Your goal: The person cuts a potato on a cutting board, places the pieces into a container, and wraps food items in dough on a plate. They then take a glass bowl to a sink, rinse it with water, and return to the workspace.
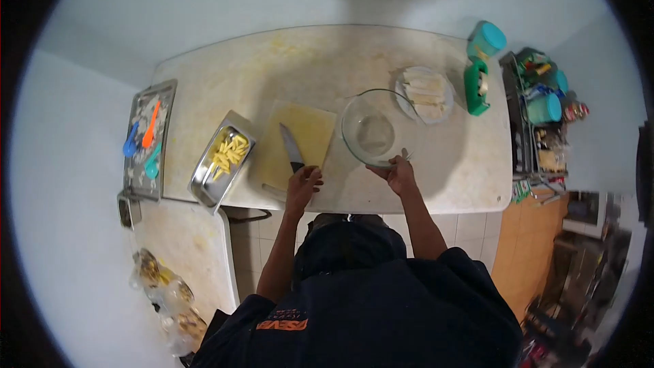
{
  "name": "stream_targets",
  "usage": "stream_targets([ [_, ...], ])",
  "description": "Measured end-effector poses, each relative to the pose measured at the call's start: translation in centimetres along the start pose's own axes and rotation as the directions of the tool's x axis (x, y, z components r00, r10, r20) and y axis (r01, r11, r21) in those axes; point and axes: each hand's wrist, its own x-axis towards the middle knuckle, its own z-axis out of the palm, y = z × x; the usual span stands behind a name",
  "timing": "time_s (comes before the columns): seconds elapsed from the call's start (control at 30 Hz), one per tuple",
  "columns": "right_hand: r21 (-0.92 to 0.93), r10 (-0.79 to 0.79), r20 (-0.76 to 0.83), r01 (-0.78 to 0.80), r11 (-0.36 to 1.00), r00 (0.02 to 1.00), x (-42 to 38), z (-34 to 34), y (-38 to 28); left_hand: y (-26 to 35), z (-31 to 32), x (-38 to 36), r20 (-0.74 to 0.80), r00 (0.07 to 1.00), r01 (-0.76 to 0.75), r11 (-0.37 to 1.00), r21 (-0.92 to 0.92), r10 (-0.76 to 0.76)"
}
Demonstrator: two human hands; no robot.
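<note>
A clear glass bowl (pixel 368 133) sits near the front of the table, tilted slightly or seen at an angle. My right hand (pixel 398 176) grips its near rim, thumb toward the inside. To the left, a knife (pixel 291 144) with a black handle lies over the yellowish cutting board (pixel 319 126), blade pointing away from me. My left hand (pixel 303 186) is closed at the handle end, covering part of it. Beside the board stands a steel pan (pixel 204 189) with cut yellow sticks (pixel 229 155) inside. A white plate (pixel 446 105) behind the bowl carries pale strips (pixel 424 87).
At far left, a metal tray (pixel 167 119) holds orange, blue and teal spoons. A green tape dispenser (pixel 476 88) and a teal-lidded container (pixel 486 41) stand at the right. Beyond the table's right edge is a rack (pixel 524 123) of jars. Plastic bags (pixel 174 296) lie on the lower-left surface.
</note>
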Motion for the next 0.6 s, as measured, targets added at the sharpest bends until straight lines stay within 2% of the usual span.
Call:
stream_targets([
  [0.03, -0.041, -0.065, -0.030, 0.064, 0.997, 0.997, -1.3, 0.0, 0.6, 0.8, 0.6, 0.2, 0.058, 0.998, 0.026, 0.999, 0.036, -0.028],
  [0.1, -0.134, -0.185, -0.079, 0.174, 0.976, 0.979, -4.6, 0.3, 2.9, 1.7, 1.5, 0.8, 0.105, 0.994, -0.025, 0.999, 0.035, 0.022],
  [0.23, -0.093, -0.223, -0.012, 0.221, 0.971, 0.975, -9.7, -0.1, 4.8, 3.4, 3.0, 1.3, 0.171, 0.984, -0.055, 0.998, -0.033, 0.060],
  [0.33, -0.189, -0.287, 0.017, 0.285, 0.940, 0.958, -13.3, 0.9, 4.2, 6.8, 4.9, 0.8, 0.304, 0.950, -0.104, 0.989, 0.101, 0.069],
  [0.43, -0.193, -0.371, 0.019, 0.367, 0.910, 0.929, -16.4, 2.0, 3.7, 6.2, 6.5, 3.0, 0.338, 0.906, -0.381, 0.840, 0.386, 0.256],
  [0.53, -0.230, -0.484, -0.025, 0.466, 0.854, 0.875, -18.2, 1.4, 3.5, 7.2, 8.4, 2.4, 0.422, 0.894, -0.251, 0.949, 0.189, 0.152],
  [0.57, -0.239, -0.483, -0.061, 0.457, 0.857, 0.874, -18.9, 1.1, 3.2, 7.5, 9.3, 1.7, 0.408, 0.886, -0.309, 0.936, 0.169, 0.219],
  [0.6, -0.247, -0.481, -0.097, 0.447, 0.860, 0.872, -19.8, 1.1, 2.8, 7.5, 10.1, 1.4, 0.411, 0.887, -0.313, 0.929, 0.197, 0.212],
])
